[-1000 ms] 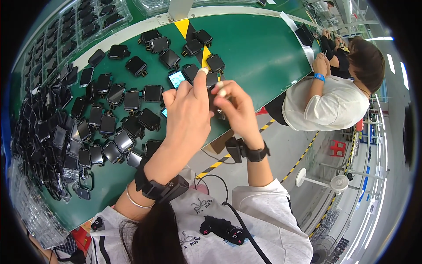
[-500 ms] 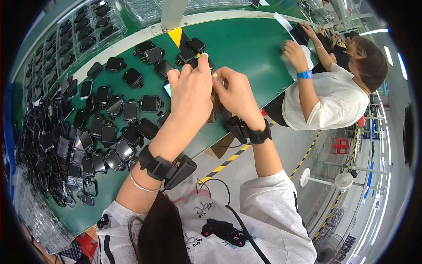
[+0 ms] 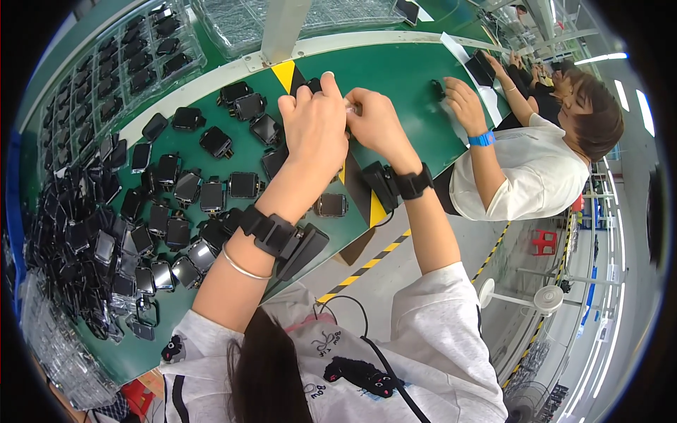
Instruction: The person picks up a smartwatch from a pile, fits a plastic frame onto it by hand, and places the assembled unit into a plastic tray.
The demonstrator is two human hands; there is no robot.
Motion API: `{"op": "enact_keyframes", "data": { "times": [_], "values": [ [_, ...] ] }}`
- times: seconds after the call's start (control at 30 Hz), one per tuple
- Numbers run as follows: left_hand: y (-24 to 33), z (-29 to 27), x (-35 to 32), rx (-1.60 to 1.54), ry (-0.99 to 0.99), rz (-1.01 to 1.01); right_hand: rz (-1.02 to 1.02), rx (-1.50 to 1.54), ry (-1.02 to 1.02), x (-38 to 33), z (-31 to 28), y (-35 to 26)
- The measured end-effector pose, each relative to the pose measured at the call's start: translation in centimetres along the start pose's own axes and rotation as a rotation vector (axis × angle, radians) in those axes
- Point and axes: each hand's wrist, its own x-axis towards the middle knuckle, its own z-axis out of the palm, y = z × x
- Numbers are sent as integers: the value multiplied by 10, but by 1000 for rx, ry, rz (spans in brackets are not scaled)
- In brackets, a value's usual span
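Observation:
My left hand (image 3: 314, 127) and my right hand (image 3: 377, 123) meet above the green table, closed, fingertips together. Between them is a small item, mostly hidden by the fingers, too small to make out. The left index finger points up. Black square watch-like modules with glossy faces surround my left hand: one module (image 3: 266, 129) lies beside the left fingers, another module (image 3: 245, 185) left of the forearm. A module with its pale-edged back up (image 3: 331, 205) rests at the table's near edge, below my hands.
A dense heap of black modules (image 3: 77, 240) fills the table's left side. Clear plastic trays (image 3: 141, 60) of modules stand at the far left, behind a white rail. A grey post (image 3: 285, 32) rises at the back. A co-worker's hand (image 3: 462, 102) works at the right beside a dark item (image 3: 437, 90).
My hands have shifted slightly up and right, still together. The module at the near edge shows more fully. The co-worker's near hand has moved down, and a dark item shows beside it.

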Motion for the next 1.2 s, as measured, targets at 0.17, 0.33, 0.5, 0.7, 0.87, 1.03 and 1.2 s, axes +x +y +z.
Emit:
{"op": "enact_keyframes", "data": {
  "times": [0.17, 0.33, 0.5, 0.7, 0.87, 1.03, 1.2],
  "values": [
    [-6, -4, -4, -100, 26, -20, 74, 387, -83, -3, -13, -6],
    [-11, -5, 12, -181, 232, 32, 8, 327, 51, 38, -11, 12],
    [-33, 5, 33, -335, 108, -39, -39, 126, 12, 61, 12, -1],
    [-33, 0, 34, -375, 39, -84, -58, 129, -87, 48, -2, -6],
    [-39, -18, 14, -405, 84, -28, -63, 198, -9, 27, -12, -20],
    [-46, -30, -7, -476, -93, -56, 21, -8, -156, 14, -5, -38],
    [-47, -29, -11, -427, -39, -61, -7, 94, -42, 13, 7, -40]
  ]
}}
